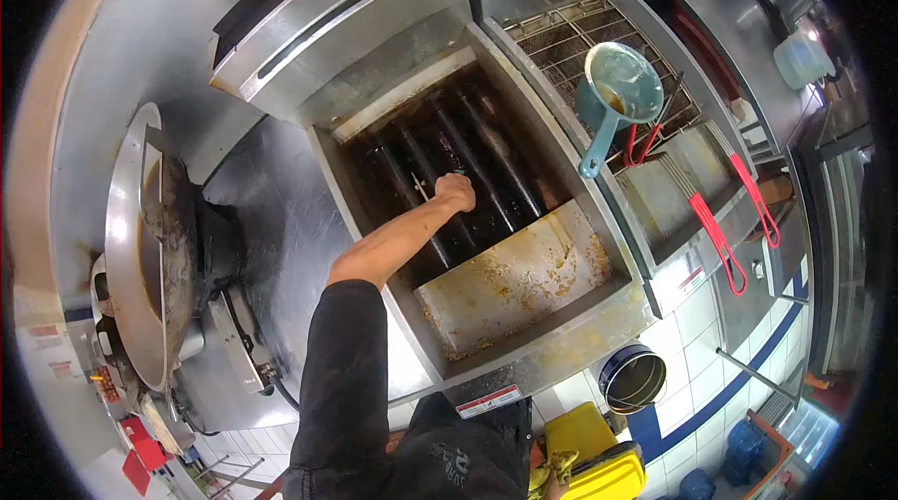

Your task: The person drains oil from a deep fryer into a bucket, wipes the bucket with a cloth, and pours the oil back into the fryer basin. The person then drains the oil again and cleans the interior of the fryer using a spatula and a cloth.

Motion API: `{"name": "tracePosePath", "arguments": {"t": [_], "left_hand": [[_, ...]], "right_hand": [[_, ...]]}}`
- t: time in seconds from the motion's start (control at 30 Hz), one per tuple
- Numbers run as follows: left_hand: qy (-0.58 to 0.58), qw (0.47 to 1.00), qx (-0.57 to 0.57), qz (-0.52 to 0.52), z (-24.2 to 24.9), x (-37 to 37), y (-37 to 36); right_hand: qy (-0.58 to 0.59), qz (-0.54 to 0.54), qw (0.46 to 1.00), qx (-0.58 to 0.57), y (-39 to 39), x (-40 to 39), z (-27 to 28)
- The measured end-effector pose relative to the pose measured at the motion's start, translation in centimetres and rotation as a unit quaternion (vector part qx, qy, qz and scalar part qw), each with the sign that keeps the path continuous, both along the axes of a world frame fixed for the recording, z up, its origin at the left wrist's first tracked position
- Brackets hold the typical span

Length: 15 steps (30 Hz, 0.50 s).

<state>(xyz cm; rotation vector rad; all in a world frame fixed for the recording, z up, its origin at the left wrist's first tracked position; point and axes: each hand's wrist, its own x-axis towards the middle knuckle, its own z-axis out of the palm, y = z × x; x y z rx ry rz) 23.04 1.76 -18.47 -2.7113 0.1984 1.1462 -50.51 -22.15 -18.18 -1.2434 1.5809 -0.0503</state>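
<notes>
My left hand reaches over the open fryer vat, its fingers closed in a fist. What it grips is hidden; a thin light metal piece shows just left of it. Below the hand, dark tubes run through the vat in brown, wet-looking residue. A metal plate with brown and yellow crumbs slopes along the vat's near side. At the bottom edge, my right hand is partly visible, closed on a stained yellow cloth beside a yellow bin.
A teal saucepan-shaped dipper rests on the rack of the right-hand fryer, near red-handled baskets. A large metal wok stands at left. On the tiled floor sits a round metal bucket. A steel panel rises behind the vat.
</notes>
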Motion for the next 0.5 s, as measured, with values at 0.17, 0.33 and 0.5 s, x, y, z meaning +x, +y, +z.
{"name": "tracePosePath", "arguments": {"t": [0.17,0.33,0.5], "left_hand": [[0.053,0.998,-0.015,-0.012,-0.6,-1.0,-0.5],[0.099,0.994,-0.036,0.006,2.8,-2.5,-1.1],[0.104,0.994,-0.035,-0.029,0.4,-3.8,-1.3]], "right_hand": [[-0.003,0.004,1.0,0.005,0.0,0.6,-0.3],[-0.005,0.008,1.0,0.007,0.0,1.7,-0.4],[-0.016,0.019,1.0,0.009,-0.5,2.8,-0.4]]}}
